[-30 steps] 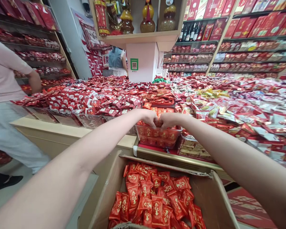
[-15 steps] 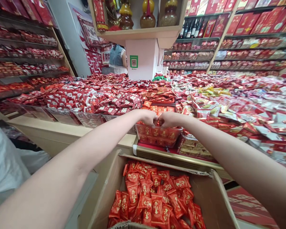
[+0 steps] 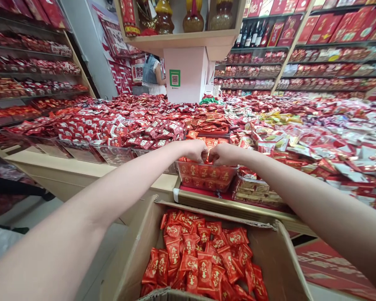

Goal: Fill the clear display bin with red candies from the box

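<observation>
My left hand (image 3: 195, 150) and my right hand (image 3: 219, 154) are side by side over a clear plastic bin (image 3: 206, 171) filled with red-wrapped candies. The fingers of both hands are curled down among the candies at the top, and their tips are hidden. Whatever they pinch is too small to make out. Below the bin, close to me, stands an open cardboard box (image 3: 277, 255) with many loose red candies (image 3: 205, 267) bearing gold print.
Packed candy bins (image 3: 113, 154) line the counter on the left. Beside the middle bin is a tub of gold-wrapped sweets (image 3: 257, 190). A person in a denim vest (image 3: 151, 71) stands behind the counter. Overhead hangs a wooden shelf (image 3: 181, 40); stocked shelves flank both sides.
My view has shifted slightly, and a white shape at the lower left has largely moved out of sight. Both hands stay at the bin with slight finger movement.
</observation>
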The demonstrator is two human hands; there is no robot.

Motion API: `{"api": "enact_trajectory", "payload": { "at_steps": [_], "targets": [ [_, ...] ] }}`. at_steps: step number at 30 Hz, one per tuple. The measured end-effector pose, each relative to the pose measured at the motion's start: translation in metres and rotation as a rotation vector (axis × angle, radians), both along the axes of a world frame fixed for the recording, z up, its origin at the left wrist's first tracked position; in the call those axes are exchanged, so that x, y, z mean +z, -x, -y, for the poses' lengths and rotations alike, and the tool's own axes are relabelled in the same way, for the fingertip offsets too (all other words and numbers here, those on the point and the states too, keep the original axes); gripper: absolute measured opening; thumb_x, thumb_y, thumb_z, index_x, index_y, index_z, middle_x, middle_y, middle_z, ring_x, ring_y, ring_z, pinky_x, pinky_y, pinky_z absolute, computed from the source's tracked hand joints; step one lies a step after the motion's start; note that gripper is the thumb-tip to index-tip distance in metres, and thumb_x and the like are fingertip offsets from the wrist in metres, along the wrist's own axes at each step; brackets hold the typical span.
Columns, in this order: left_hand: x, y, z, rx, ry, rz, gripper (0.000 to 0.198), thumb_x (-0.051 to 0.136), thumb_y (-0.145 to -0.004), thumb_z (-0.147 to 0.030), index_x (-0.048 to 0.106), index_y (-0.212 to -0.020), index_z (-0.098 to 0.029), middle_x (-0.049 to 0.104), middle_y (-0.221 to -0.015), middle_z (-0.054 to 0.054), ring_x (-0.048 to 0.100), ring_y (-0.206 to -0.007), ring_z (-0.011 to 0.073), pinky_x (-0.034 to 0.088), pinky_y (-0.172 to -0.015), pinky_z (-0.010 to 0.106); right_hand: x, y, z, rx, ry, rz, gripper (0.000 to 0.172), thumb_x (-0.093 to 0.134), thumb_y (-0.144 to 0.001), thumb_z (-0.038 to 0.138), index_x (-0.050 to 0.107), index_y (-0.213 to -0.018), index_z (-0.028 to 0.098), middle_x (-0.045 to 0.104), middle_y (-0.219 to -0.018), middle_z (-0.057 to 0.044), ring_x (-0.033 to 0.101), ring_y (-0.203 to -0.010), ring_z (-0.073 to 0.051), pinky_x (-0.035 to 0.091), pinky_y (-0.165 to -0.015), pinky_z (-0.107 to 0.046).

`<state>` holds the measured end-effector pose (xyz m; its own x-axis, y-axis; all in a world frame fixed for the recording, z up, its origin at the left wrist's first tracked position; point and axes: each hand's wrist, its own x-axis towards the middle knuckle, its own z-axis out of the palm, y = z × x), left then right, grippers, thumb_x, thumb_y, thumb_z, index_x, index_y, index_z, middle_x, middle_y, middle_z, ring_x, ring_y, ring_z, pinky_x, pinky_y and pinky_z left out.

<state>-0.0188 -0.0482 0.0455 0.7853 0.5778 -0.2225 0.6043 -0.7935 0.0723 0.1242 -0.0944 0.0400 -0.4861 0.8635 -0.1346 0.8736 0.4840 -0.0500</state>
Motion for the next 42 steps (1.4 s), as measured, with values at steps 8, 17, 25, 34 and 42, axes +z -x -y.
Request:
{"api": "enact_trajectory", "payload": {
  "at_steps": [8,17,25,34,42],
  "targets": [
    [-0.004,0.001,0.005,-0.002,-0.021,0.022,0.025,0.055,-0.059,-0.019,0.063,-0.083,-0.018,0.064,-0.075,-0.001,0.054,-0.063,0.0103,0.036,-0.053,0.017,-0.003,-0.003,0.004,0.007,-0.083,0.021,0.026,0.053,-0.064,0.018,0.065,-0.087,0.019,0.068,-0.082,-0.002,0.059,-0.072,-0.016,0.039,-0.058,-0.021],
    [-0.003,0.009,0.006,-0.025,-0.007,0.09,0.031,0.055,-0.061,-0.016,0.062,-0.092,-0.017,0.064,-0.081,0.0,0.055,-0.068,0.0105,0.037,-0.057,0.017,-0.012,-0.005,0.002,-0.017,-0.119,0.006,0.025,0.051,-0.064,0.018,0.065,-0.085,0.021,0.068,-0.081,-0.001,0.059,-0.071,-0.016,0.039,-0.06,-0.022],
    [0.001,0.009,0.014,-0.038,-0.075,0.056,0.026,0.054,-0.06,-0.012,0.064,-0.083,-0.016,0.064,-0.074,-0.001,0.053,-0.065,0.0107,0.035,-0.055,0.018,-0.015,-0.008,0.005,-0.067,-0.102,-0.048,0.022,0.052,-0.066,0.021,0.065,-0.084,0.021,0.068,-0.081,0.0,0.059,-0.074,-0.015,0.04,-0.064,-0.021],
    [-0.003,0.019,-0.001,0.025,-0.02,0.032,0.033,0.056,-0.062,-0.021,0.061,-0.094,-0.019,0.064,-0.082,-0.001,0.054,-0.069,0.0106,0.037,-0.058,0.017,-0.017,-0.008,0.008,-0.09,-0.145,-0.07,0.021,0.048,-0.069,0.021,0.065,-0.082,0.021,0.067,-0.08,-0.001,0.058,-0.072,-0.015,0.039,-0.062,-0.022],
    [-0.001,0.015,0.005,0.058,0.017,-0.022,0.026,0.059,-0.06,-0.02,0.063,-0.085,-0.017,0.065,-0.074,-0.001,0.054,-0.067,0.0111,0.038,-0.058,0.018,-0.021,-0.009,0.009,-0.089,-0.153,-0.097,0.021,0.047,-0.069,0.022,0.064,-0.081,0.021,0.067,-0.079,-0.002,0.058,-0.071,-0.015,0.039,-0.061,-0.021]
  ]
}}
